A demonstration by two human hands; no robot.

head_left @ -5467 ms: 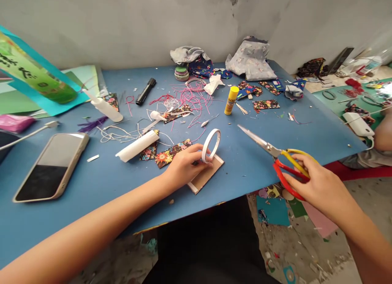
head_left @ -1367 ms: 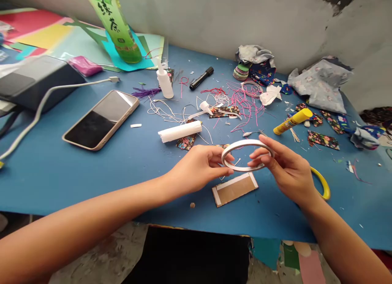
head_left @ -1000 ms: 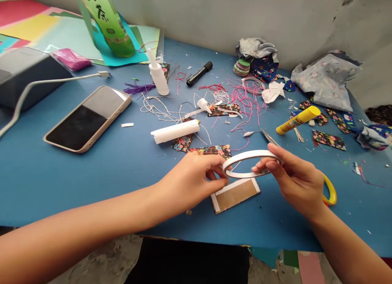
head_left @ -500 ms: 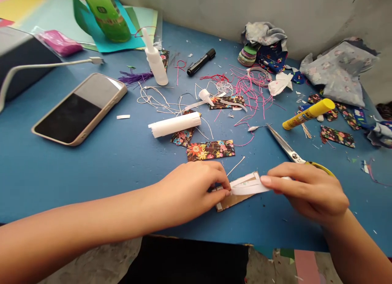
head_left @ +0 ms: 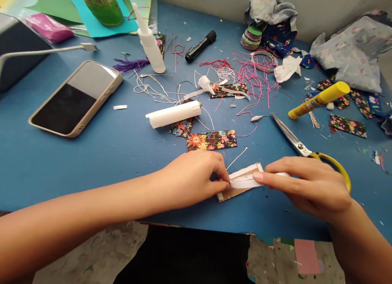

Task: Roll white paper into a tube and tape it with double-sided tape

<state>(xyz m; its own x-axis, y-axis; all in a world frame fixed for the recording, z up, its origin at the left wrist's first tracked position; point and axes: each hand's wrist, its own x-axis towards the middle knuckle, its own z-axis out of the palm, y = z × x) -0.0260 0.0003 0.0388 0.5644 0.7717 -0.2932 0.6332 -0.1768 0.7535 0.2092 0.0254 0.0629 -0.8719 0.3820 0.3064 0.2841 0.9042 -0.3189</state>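
A small brown cardboard rectangle (head_left: 237, 192), edged with white strips, lies at the table's front. Just over it a narrow white tape strip (head_left: 245, 184) bows slightly between my two hands. My left hand (head_left: 203, 173) pinches the strip's left end and covers that end of the cardboard. The fingers and thumb of my right hand (head_left: 312, 186) close on the strip's other end, beyond the cardboard's right edge. Scissors (head_left: 301, 147) with yellow handles lie right behind my right hand, which partly hides them. Behind my left hand is a flowered fabric piece (head_left: 212, 140).
A white tube (head_left: 173, 114), a glue bottle (head_left: 151, 47), a black marker (head_left: 200, 47) and an upright yellow glue stick (head_left: 318, 100) stand or lie farther back. Pink thread (head_left: 254, 77) tangles near fabric scraps. A phone (head_left: 76, 98) lies at left.
My right hand has moved slightly left relative to the cardboard, and more of the scissors' yellow handle shows. Both hands keep hold of the strip. The view has shifted a little.
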